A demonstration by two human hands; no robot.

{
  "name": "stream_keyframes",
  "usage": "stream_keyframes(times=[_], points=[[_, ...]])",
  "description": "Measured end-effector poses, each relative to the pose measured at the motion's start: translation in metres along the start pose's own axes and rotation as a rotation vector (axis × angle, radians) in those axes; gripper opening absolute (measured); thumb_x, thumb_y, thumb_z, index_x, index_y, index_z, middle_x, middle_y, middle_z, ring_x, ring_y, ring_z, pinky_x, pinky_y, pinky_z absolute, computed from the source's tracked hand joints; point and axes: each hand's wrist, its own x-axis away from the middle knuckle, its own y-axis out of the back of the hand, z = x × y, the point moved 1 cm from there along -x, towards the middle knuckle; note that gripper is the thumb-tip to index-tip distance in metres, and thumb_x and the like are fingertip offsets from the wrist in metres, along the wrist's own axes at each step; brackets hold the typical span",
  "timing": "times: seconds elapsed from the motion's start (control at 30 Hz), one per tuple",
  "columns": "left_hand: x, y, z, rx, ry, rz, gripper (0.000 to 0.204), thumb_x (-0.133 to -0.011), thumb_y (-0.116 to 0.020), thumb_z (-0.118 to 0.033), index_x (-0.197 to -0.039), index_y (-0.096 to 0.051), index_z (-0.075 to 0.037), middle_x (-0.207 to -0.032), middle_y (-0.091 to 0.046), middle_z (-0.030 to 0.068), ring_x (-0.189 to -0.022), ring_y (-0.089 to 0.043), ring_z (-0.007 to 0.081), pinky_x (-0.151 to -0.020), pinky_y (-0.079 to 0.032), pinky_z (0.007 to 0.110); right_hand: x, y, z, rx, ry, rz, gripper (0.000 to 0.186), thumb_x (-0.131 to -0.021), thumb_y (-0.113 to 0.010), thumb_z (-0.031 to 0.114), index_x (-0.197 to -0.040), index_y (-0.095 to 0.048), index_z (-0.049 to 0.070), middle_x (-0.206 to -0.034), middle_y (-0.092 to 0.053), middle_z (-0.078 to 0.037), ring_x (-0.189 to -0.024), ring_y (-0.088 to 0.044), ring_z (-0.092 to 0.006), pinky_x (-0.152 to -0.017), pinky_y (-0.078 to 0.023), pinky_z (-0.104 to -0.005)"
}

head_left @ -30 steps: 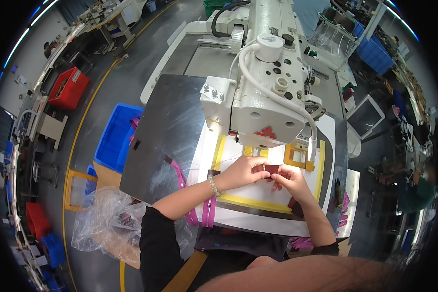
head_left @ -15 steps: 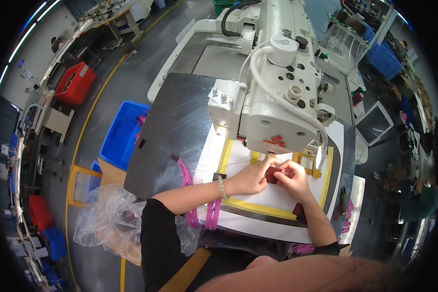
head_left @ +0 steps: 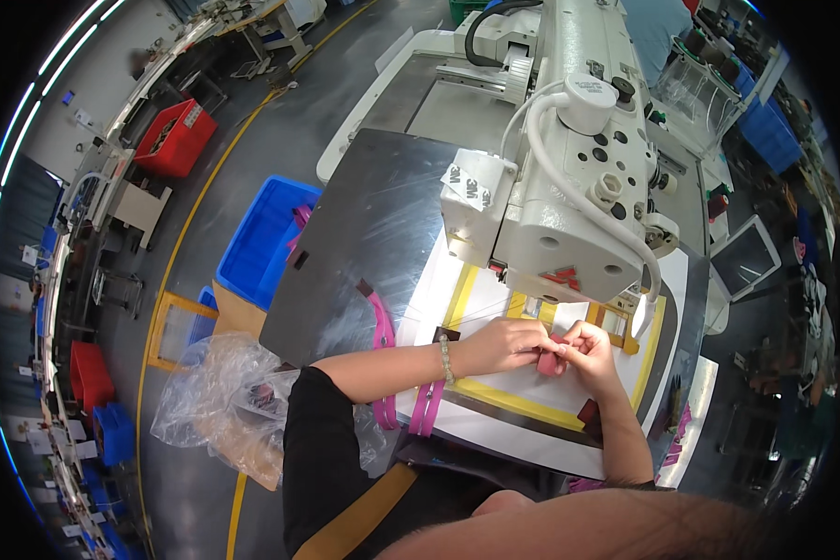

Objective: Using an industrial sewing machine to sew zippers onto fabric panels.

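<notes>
My left hand (head_left: 506,345) and my right hand (head_left: 590,357) meet beneath the white sewing machine head (head_left: 569,233), fingers pinched on a small pinkish-red piece (head_left: 548,366). A beaded bracelet circles my left wrist. The hands are over a white board (head_left: 504,392) edged in yellow, with a yellow frame (head_left: 629,341) at its right. Pink zipper strips (head_left: 428,411) hang over the front edge beside my left forearm. A dark red piece (head_left: 590,418) lies near my right wrist.
A blue bin (head_left: 257,243) with pink strips stands left of the dark metal table (head_left: 345,233). Crumpled clear plastic (head_left: 215,392) lies lower left. Red bins (head_left: 173,140) line the left aisle. A monitor (head_left: 747,257) sits at the right. Part of another person (head_left: 653,28) shows behind the machine.
My fingers have shifted on the small piece, which is turned and now shows a pinker face. The whole view has shifted, so the machine and table appear farther right.
</notes>
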Motion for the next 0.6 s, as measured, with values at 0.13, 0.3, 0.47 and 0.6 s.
stream_keyframes(times=[0.13,0.3,0.47,0.6], points=[[0.003,0.002,-0.001,-0.008,0.014,0.05,0.021,-0.078,-0.071,-0.013,-0.098,-0.066,-0.011,-0.089,-0.058,0.0034,-0.081,-0.06,0.0221,-0.071,-0.049,0.035,0.003,-0.004,-0.005,0.041,0.036,-0.07,0.014,-0.087,-0.065,0.001,-0.08,-0.053,0.001,-0.075,-0.065,-0.009,-0.06,-0.062,-0.0118,-0.054,-0.051,-0.0237],[-0.002,0.005,-0.004,0.091,0.066,-0.001,0.015,-0.078,-0.074,-0.014,-0.091,-0.069,-0.007,-0.093,-0.06,0.0049,-0.083,-0.062,0.0201,-0.072,-0.052,0.03,0.001,-0.014,-0.005,0.119,0.141,-0.143,0.009,-0.087,-0.065,0.002,-0.084,-0.057,0.0,-0.075,-0.064,-0.007,-0.062,-0.061,-0.01,-0.056,-0.049,-0.0217],[-0.008,0.009,-0.003,0.221,0.265,-0.079,0.01,-0.078,-0.075,-0.007,-0.084,-0.069,-0.002,-0.091,-0.062,0.0047,-0.073,-0.063,0.0123,-0.063,-0.053,0.025,-0.003,-0.01,0.002,0.027,0.092,-0.025,0.013,-0.086,-0.066,0.003,-0.096,-0.058,-0.001,-0.09,-0.064,-0.007,-0.08,-0.062,-0.0109,-0.073,-0.05,-0.0254],[-0.008,0.009,0.001,0.235,0.36,-0.137,0.011,-0.076,-0.077,-0.006,-0.076,-0.067,-0.001,-0.085,-0.063,0.0056,-0.067,-0.061,0.0096,-0.06,-0.05,0.022,-0.006,-0.016,0.0,0.107,0.13,-0.001,0.025,-0.081,-0.073,0.003,-0.101,-0.057,0.0,-0.091,-0.064,-0.005,-0.082,-0.062,-0.0098,-0.075,-0.05,-0.0247]])
